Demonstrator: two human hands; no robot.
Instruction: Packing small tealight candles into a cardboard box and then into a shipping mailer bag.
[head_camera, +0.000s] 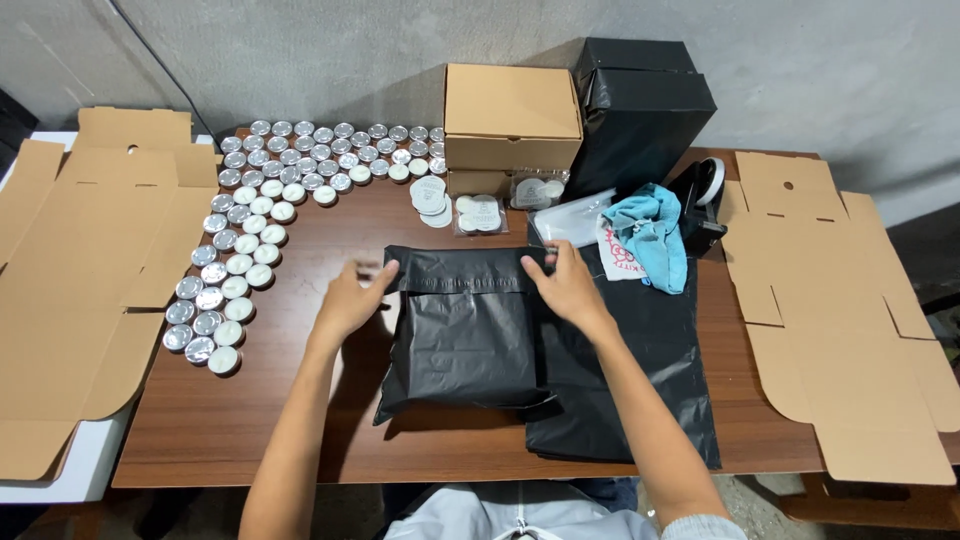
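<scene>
Black and glossy, the filled plastic mailer bag (462, 335) is lying in front of me in the middle of the brown wooden table (300, 400), partly overlapping a stack of flat black plastic mailer bags (640, 390) that is spreading out to its right. I am pressing down the folded flap along its top edge. My left hand (352, 298) is resting on the flap's left end, fingers stretched flat and slightly apart, not clamped on anything. My right hand (568, 285) is pressing on the flap's right end, fingers likewise laid flat against the plastic rather than gripping it.

Rows of small round candles in silver metal cups (250, 215) are curving along the left and back of the table. A closed brown cardboard box (512, 115) is standing at the back, with a tall black plastic-wrapped parcel (640, 115) just beside it on the right. In front of the box, small clear packets of white discs (478, 213) are lying near the candles. A light blue cloth (650, 232) is sitting to the right of my right hand, near a black tape dispenser (702, 200). Flat unfolded cardboard blanks are lying on both sides, one on the left (85, 270) and one on the right (840, 310).
</scene>
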